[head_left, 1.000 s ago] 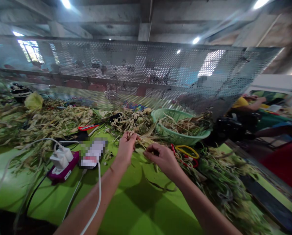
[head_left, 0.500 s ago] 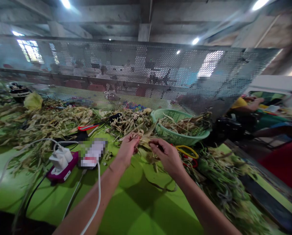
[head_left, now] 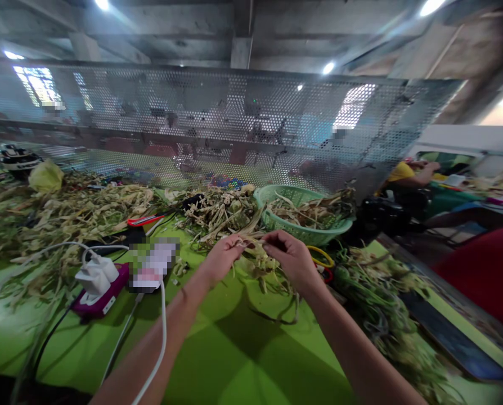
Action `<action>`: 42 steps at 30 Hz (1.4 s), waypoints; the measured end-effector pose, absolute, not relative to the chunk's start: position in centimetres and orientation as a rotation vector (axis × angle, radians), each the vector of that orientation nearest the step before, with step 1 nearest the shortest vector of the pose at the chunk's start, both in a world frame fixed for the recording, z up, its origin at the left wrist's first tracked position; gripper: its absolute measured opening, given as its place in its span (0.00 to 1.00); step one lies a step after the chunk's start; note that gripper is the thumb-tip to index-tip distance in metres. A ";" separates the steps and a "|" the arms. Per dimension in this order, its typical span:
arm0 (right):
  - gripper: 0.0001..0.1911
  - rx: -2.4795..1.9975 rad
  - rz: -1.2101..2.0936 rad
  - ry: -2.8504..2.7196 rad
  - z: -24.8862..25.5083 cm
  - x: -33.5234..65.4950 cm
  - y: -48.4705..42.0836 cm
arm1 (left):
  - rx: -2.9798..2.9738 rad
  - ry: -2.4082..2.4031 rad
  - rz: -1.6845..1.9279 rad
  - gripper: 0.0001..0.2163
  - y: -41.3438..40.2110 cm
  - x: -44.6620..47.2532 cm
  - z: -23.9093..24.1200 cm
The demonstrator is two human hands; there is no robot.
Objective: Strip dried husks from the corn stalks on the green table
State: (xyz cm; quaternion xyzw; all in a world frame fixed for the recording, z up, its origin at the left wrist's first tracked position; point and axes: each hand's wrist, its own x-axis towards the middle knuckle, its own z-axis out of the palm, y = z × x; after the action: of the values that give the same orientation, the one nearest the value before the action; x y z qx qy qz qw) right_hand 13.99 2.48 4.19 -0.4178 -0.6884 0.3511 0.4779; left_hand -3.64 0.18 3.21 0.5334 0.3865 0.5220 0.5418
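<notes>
My left hand (head_left: 223, 260) is pinched round one end of a pale dried leaf strip (head_left: 254, 243) above the green table (head_left: 251, 343). To its right my right hand (head_left: 288, 260), fingers closed, grips the same strip, which runs between my fingertips. Loose dried strips (head_left: 266, 267) hang below and between the hands, one long thin piece curling down to the tabletop. Just beyond my fingers lies a tangled heap of dry, pale plant pieces (head_left: 218, 216). A light green plastic basket (head_left: 304, 229), holding more dried leaves, stands behind my right hand.
At left are a purple power strip (head_left: 103, 301) with white plugs, a phone (head_left: 155, 267) on a cable, and a red utility knife (head_left: 146, 220). Yellow and red loops (head_left: 324, 257) lie near the basket. Greenish strips (head_left: 369, 292) heap at right. A perforated metal screen (head_left: 218, 129) stands behind; another person's arm (head_left: 420, 174) shows far right.
The curled piece at my left fingertips now looks straightened between both hands. My right hand has come slightly nearer the left. The whole view has shifted a little.
</notes>
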 end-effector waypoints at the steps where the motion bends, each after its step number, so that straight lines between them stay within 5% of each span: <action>1: 0.08 -1.033 0.798 -1.707 4.3 14.2 2.6 | 1.275 0.920 1.219 0.08 0.1 -3.8 3.3; 9: 0.06 -1.024 0.648 -1.812 4.4 15.0 2.8 | 1.265 0.910 1.161 0.14 -0.6 -3.8 4.1; 16: 0.19 -0.915 0.550 -2.082 5.2 14.5 1.8 | 1.399 0.833 1.241 0.10 0.5 -3.8 2.7; 22: 0.06 -0.980 0.354 -2.187 5.4 14.5 1.7 | 1.744 0.864 1.181 0.08 0.5 -4.4 2.4; 32: 0.05 -1.017 0.276 -2.301 5.2 15.2 2.3 | 1.854 0.898 1.116 0.10 0.9 -5.5 2.6; 42: 0.14 -1.076 0.671 -2.083 5.3 16.7 3.2 | 1.654 1.024 0.954 0.19 0.7 -6.1 2.7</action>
State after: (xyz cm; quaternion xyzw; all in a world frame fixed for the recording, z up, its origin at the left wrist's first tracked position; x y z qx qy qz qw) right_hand 16.66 3.17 5.32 -0.4143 -0.8020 0.2582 0.3442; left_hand -6.12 0.70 2.70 0.6744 0.4176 0.3890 0.4685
